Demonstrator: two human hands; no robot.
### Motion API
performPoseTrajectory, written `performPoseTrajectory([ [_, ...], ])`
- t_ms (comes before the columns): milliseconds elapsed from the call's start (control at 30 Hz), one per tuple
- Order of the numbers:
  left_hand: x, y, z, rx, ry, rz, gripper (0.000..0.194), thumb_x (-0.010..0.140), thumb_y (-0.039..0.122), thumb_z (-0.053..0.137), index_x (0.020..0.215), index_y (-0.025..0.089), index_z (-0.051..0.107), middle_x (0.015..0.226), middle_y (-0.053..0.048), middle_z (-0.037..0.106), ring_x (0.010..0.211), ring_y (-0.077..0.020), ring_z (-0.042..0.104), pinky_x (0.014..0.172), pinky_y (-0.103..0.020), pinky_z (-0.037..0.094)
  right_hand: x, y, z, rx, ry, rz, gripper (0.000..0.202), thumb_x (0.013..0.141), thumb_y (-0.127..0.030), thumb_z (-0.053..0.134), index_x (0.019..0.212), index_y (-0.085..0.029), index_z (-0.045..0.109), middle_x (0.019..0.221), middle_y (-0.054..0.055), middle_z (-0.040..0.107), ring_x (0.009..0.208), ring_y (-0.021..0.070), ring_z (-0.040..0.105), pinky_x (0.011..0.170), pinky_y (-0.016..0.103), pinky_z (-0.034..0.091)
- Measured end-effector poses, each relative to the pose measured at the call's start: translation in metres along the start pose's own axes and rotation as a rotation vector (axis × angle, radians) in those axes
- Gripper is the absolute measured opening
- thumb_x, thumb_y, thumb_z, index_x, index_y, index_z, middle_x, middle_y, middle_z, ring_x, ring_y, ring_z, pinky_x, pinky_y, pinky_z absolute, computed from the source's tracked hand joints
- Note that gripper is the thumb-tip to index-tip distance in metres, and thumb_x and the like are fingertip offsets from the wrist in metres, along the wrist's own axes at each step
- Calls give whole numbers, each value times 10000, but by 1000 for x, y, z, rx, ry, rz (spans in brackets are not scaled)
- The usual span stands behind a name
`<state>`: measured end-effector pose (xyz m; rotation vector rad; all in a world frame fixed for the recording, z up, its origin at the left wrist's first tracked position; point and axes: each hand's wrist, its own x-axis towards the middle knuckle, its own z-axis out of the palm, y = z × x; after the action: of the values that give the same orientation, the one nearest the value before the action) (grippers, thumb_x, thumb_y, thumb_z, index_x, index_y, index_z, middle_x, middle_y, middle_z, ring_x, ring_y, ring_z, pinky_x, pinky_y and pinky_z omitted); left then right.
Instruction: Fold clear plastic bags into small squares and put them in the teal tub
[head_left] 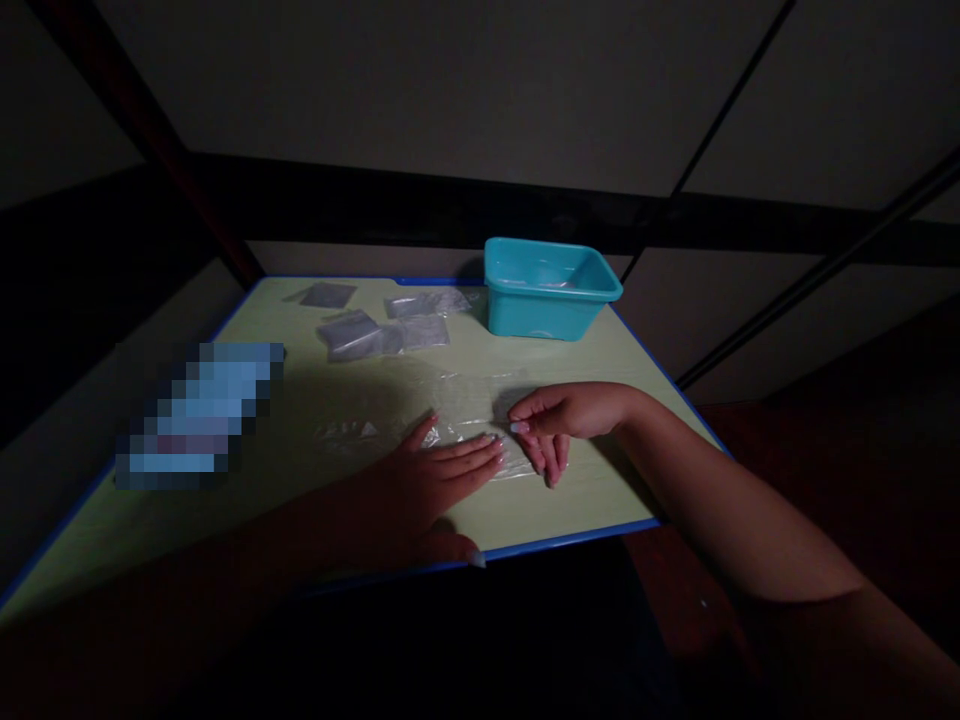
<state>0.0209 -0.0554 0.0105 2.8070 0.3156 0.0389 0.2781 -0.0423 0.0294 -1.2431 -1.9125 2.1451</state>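
A clear plastic bag (469,395) lies flat on the pale yellow-green table (585,505). My left hand (442,480) rests on the lower part of the plastic with its fingers spread and the thumb near the table's front edge. At the right side of the bag is my right hand (559,425), thumb and index finger brought close together at the plastic, the other fingers bent down to it. Whether a bit of film is between those fingertips is too small to tell. More crumpled clear plastic (349,432) lies left of my left hand.
A turquoise plastic basket (544,312) stands at the back right. Several folded packets of greyish film, among them one packet (351,335), lie at the back left. A blurred-out blue flat object (217,400) is at the left edge. Behind the table rises a panelled wall (435,90).
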Motion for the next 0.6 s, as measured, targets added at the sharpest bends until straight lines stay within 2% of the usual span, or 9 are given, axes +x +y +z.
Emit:
performPoseTrajectory([
  [100, -1, -4, -1, 32, -48, -52, 765, 910, 652, 294, 1506, 190, 163, 1532, -169, 226, 1414, -304, 240, 1119, -577, -3, 0, -1, 0, -26, -16, 6, 408, 891, -514, 520, 751, -132, 521, 650, 12, 621, 589, 137, 677, 526, 238, 513],
  [233, -2, -13, -1, 83, -66, -176, 714, 941, 604, 267, 1506, 184, 150, 1541, -169, 184, 1427, -290, 204, 1113, -588, 47, -1, -1, 0, -39, -11, 20, 489, 829, -617, 541, 755, -134, 520, 638, 8, 617, 582, 142, 676, 503, 227, 503],
  [400, -6, -34, 1, 159, -4, -348, 711, 946, 580, 270, 1512, 174, 131, 1557, -144, 148, 1431, -297, 186, 1123, -568, 80, 0, 2, -1, -28, -9, 18, 542, 776, -679, 555, 743, -139, 510, 630, 6, 613, 580, 149, 676, 492, 231, 505],
  [600, -4, -55, -7, 193, 71, -605, 678, 944, 557, 267, 1493, 162, 215, 1553, -141, 199, 1424, -318, 201, 1110, -605, 116, 1, 4, 1, -30, -78, 6, 522, 752, -666, 599, 757, -168, 444, 652, -11, 612, 569, 142, 672, 496, 235, 515],
])
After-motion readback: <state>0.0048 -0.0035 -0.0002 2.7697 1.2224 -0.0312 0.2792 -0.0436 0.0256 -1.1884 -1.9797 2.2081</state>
